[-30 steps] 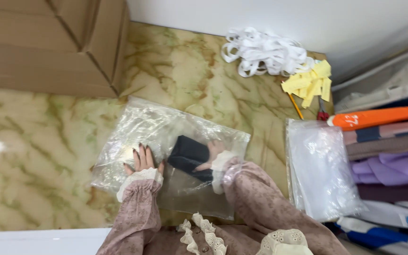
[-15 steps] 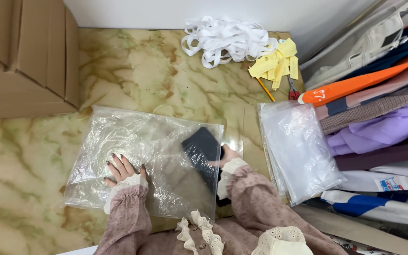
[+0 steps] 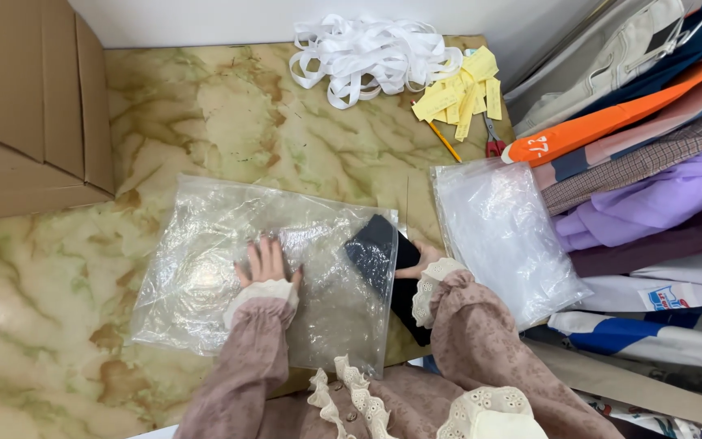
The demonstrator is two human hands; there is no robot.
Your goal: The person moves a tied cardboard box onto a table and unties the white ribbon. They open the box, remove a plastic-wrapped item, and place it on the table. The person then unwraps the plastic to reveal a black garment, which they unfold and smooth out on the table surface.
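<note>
A large clear plastic bag (image 3: 229,244) lies flat on the marbled green and tan tabletop (image 3: 229,122). My left hand (image 3: 266,262) rests palm down on the middle of the bag, fingers spread. My right hand (image 3: 422,258) holds a dark folded piece of cloth (image 3: 379,258) at the bag's right edge. Part of the cloth sits under the plastic, and part sticks out toward my sleeve. Both of my arms wear dusty pink sleeves with cream lace cuffs.
A stack of clear bags (image 3: 497,228) lies to the right. Folded garments (image 3: 643,187) are piled along the right side. White ribbon (image 3: 367,57), yellow paper tags (image 3: 461,89), a pencil and scissors (image 3: 493,142) sit at the back. A cardboard box (image 3: 26,106) stands at left.
The view has shifted left and closer. My left hand moved from the bag's lower left to its middle. The dark cloth sits at the bag's right edge in both.
</note>
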